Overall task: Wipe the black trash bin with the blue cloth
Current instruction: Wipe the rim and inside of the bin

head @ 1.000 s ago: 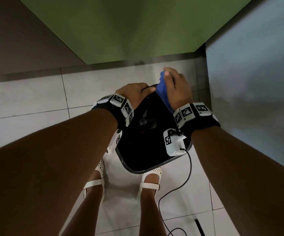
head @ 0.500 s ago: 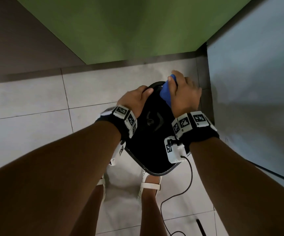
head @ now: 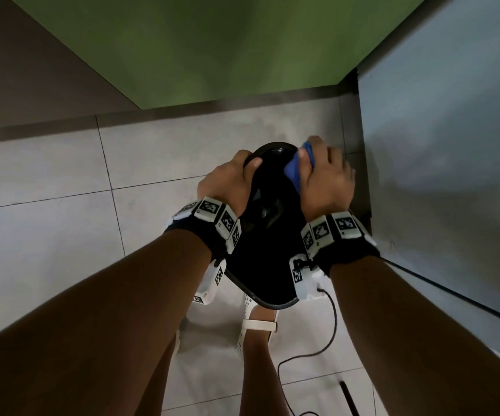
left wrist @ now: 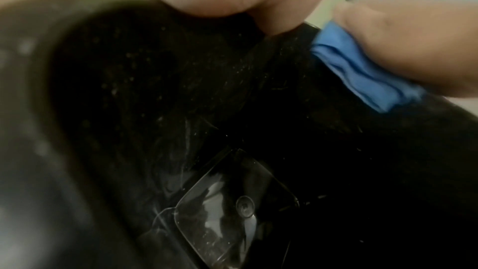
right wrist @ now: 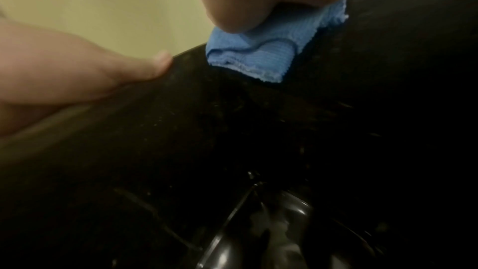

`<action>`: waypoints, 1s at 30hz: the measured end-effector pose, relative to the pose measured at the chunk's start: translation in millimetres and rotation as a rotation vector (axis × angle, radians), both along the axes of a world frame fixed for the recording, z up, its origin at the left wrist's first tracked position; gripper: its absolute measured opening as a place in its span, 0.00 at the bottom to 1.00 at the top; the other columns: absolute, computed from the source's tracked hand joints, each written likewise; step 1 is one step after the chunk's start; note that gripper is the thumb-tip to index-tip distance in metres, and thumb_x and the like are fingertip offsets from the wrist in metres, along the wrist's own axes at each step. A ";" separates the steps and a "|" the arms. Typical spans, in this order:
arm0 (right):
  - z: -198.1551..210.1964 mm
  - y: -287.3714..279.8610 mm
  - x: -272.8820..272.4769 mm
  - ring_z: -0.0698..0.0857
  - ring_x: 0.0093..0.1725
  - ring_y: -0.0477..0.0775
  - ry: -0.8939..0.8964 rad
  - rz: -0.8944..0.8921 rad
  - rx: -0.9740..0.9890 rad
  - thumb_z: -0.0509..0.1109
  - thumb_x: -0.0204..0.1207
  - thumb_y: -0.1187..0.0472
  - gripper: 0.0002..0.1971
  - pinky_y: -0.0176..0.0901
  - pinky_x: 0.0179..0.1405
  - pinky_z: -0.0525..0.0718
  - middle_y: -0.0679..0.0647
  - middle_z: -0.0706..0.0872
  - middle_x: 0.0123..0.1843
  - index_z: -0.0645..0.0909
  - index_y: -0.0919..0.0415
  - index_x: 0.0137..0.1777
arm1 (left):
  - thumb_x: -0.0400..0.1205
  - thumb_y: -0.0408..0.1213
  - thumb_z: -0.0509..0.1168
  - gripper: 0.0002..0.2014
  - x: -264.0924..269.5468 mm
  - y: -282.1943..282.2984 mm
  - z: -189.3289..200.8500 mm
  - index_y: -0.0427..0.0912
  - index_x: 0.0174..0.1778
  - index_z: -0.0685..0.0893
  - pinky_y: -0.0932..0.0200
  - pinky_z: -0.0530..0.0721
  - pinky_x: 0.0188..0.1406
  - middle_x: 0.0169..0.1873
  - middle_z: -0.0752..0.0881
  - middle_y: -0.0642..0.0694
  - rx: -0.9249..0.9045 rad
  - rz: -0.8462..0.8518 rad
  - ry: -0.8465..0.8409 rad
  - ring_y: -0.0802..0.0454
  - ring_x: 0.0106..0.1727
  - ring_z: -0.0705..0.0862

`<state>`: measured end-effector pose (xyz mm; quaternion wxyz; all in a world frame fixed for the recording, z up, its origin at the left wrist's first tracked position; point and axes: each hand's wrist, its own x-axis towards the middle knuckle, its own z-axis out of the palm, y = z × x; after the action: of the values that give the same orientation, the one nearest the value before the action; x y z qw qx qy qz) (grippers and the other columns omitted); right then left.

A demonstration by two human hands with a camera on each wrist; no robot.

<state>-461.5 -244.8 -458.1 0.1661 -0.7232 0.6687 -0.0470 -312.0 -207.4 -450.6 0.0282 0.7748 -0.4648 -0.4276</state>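
The black trash bin [head: 268, 259] is tilted between my hands above the floor, its rounded end pointing away from me. My left hand [head: 238, 172] grips its left side, thumb on the dark surface [left wrist: 271, 130]. My right hand [head: 321, 163] holds the folded blue cloth [head: 293, 171] and presses it against the bin's upper right side. The right wrist view shows the cloth [right wrist: 256, 56] bunched under the thumb on the bin [right wrist: 232, 150], which carries dust specks and faint scratches. In the left wrist view the cloth [left wrist: 362, 75] sits under the right hand's fingers [left wrist: 413, 44].
A green wall [head: 227, 46] stands ahead and a grey panel [head: 453, 145] close on the right. Pale floor tiles [head: 47, 235] spread to the left. My feet in white sandals [head: 257, 325] are under the bin, with a black cable [head: 318, 349] beside them.
Both hands and the bin have shifted right, toward the grey panel. The bin's rounded far end now shows beyond my fingers, and the cloth sits lower on its right side.
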 end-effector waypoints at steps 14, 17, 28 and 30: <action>-4.4 -7.4 29.7 0.81 0.61 0.69 -0.119 0.119 -0.012 0.52 0.79 0.47 0.27 0.59 0.58 0.81 0.69 0.78 0.66 0.72 0.65 0.70 | 0.86 0.52 0.42 0.19 -1.1 -1.8 2.9 0.51 0.69 0.67 0.53 0.74 0.44 0.49 0.86 0.42 -0.020 -0.047 0.052 0.41 0.49 0.83; -1.2 2.6 0.6 0.79 0.61 0.69 -0.085 0.146 0.044 0.53 0.80 0.49 0.26 0.59 0.60 0.79 0.70 0.76 0.66 0.69 0.64 0.72 | 0.86 0.53 0.41 0.20 -2.2 -1.3 3.7 0.52 0.70 0.66 0.53 0.72 0.44 0.50 0.86 0.41 -0.005 -0.042 0.034 0.43 0.47 0.81; -2.5 11.0 2.0 0.85 0.37 0.68 0.014 -0.135 -0.112 0.59 0.76 0.53 0.17 0.55 0.36 0.84 0.68 0.85 0.43 0.83 0.64 0.52 | 0.87 0.52 0.41 0.20 -2.5 0.5 2.0 0.50 0.70 0.67 0.53 0.70 0.42 0.48 0.86 0.43 -0.043 -0.081 0.024 0.41 0.48 0.82; -0.7 0.0 24.4 0.81 0.54 0.67 -0.006 -0.054 0.005 0.58 0.80 0.52 0.18 0.55 0.53 0.78 0.66 0.82 0.58 0.78 0.59 0.64 | 0.87 0.50 0.42 0.19 -2.5 0.9 3.4 0.50 0.69 0.67 0.54 0.69 0.42 0.44 0.84 0.44 -0.043 -0.079 0.037 0.44 0.42 0.78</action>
<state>-437.2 -244.8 -458.8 0.1682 -0.7044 0.6876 -0.0520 -314.5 -206.5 -447.2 0.0367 0.7471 -0.5035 -0.4324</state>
